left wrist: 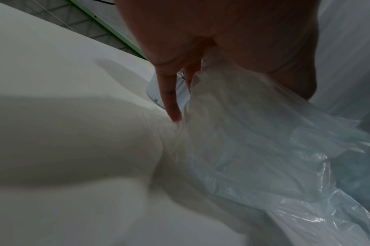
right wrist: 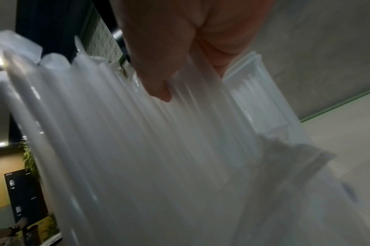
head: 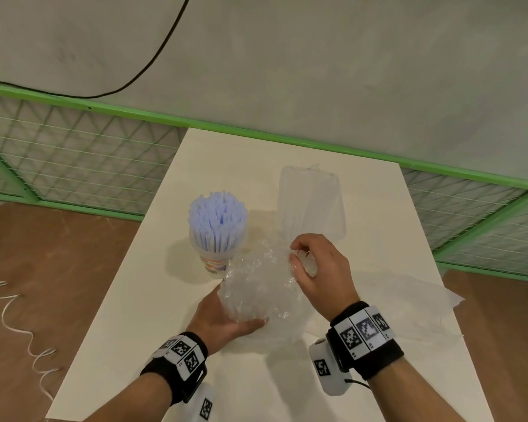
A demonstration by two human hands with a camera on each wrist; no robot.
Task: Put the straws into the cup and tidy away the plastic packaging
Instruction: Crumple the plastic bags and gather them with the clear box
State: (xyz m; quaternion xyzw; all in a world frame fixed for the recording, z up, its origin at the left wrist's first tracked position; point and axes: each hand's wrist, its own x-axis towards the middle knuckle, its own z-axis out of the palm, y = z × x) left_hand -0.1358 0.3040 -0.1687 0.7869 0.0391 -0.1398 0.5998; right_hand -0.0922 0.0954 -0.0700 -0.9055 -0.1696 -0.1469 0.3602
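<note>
A clear cup (head: pixel 215 263) packed with pale blue straws (head: pixel 217 217) stands upright left of the table's middle. Just in front of it is a crumpled bundle of clear plastic packaging (head: pixel 256 287), held up off the table by both hands. My left hand (head: pixel 226 315) cradles it from below, thumb along its near side; the plastic (left wrist: pixel 253 133) runs between thumb and fingers (left wrist: pixel 169 99). My right hand (head: pixel 302 260) pinches the bundle's top with curled fingers (right wrist: pixel 158 89). The plastic film (right wrist: pixel 127 149) fills the right wrist view.
A tall clear plastic container (head: pixel 311 202) stands behind my right hand, also seen as the container (right wrist: pixel 264 103). A flat clear plastic sheet (head: pixel 409 306) lies over the white table's (head: pixel 134 330) right edge. A green mesh fence (head: pixel 73 153) lines the far side.
</note>
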